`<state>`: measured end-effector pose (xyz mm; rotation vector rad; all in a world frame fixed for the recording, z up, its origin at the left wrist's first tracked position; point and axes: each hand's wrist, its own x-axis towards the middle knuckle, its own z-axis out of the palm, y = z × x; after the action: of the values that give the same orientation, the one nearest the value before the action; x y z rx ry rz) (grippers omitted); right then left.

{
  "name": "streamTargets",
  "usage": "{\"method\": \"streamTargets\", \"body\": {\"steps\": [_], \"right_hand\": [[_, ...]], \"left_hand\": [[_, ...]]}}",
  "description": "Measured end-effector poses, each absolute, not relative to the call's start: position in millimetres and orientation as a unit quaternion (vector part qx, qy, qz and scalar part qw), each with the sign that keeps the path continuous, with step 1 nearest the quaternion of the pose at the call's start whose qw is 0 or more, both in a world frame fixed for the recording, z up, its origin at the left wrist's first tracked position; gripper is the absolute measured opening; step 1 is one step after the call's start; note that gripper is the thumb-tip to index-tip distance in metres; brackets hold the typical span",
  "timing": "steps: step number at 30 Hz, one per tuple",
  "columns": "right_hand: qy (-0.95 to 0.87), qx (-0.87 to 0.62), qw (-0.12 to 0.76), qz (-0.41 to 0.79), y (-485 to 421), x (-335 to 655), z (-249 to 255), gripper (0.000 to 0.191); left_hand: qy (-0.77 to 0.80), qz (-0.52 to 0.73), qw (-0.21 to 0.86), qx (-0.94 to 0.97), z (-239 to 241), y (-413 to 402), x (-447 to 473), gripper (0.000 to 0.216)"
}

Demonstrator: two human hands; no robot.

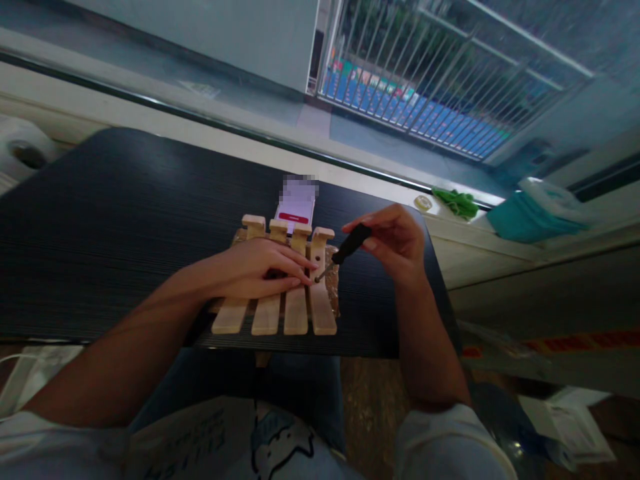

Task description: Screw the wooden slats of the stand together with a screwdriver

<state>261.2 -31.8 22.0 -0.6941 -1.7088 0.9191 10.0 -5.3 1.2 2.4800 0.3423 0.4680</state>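
Observation:
Several pale wooden slats [296, 313] with curled far ends lie side by side across a brown, plastic-wrapped piece [332, 287] on the dark table. My left hand [265, 270] lies flat over the slats, its fingertips reaching the rightmost slat [324, 313]. A screwdriver [351, 244] with a black handle is held in the fingers of my right hand [395, 241]. The screwdriver slants down to the left, and its tip meets the rightmost slat at the lower of two dark spots. Part of the slats is hidden under my left hand.
Beyond the slats a lit phone [295, 200] lies on the black table [150, 193]. A tape roll [423, 203], a green cloth-like item [456, 203] and a teal bin [530, 212] stand along the window ledge. A white paper roll [25, 150] sits far left.

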Motion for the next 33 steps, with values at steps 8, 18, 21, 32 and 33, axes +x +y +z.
{"method": "streamTargets", "body": {"steps": [8, 18, 21, 32, 33], "right_hand": [[-0.706, -0.326, 0.528, 0.341, -26.2, 262.1, 16.7, 0.031], [-0.711, -0.298, 0.549, 0.324, -24.1, 258.1, 20.5, 0.032], [-0.71, -0.31, 0.55, 0.312, -23.8, 257.8, 19.8, 0.035], [-0.726, -0.281, 0.546, 0.31, -21.5, 260.0, 19.0, 0.029], [-0.728, -0.284, 0.539, 0.315, -22.1, 261.1, 18.8, 0.029]], "left_hand": [[0.131, 0.177, 0.303, 0.927, 2.3, -6.3, 10.4, 0.026], [0.132, 0.173, 0.299, 0.929, 2.6, -6.1, 9.8, 0.026], [0.132, 0.175, 0.305, 0.927, 2.8, -6.0, 10.1, 0.026], [0.132, 0.173, 0.303, 0.928, 2.7, -6.0, 10.3, 0.027], [0.131, 0.174, 0.305, 0.927, 2.8, -6.2, 10.4, 0.027]]}}
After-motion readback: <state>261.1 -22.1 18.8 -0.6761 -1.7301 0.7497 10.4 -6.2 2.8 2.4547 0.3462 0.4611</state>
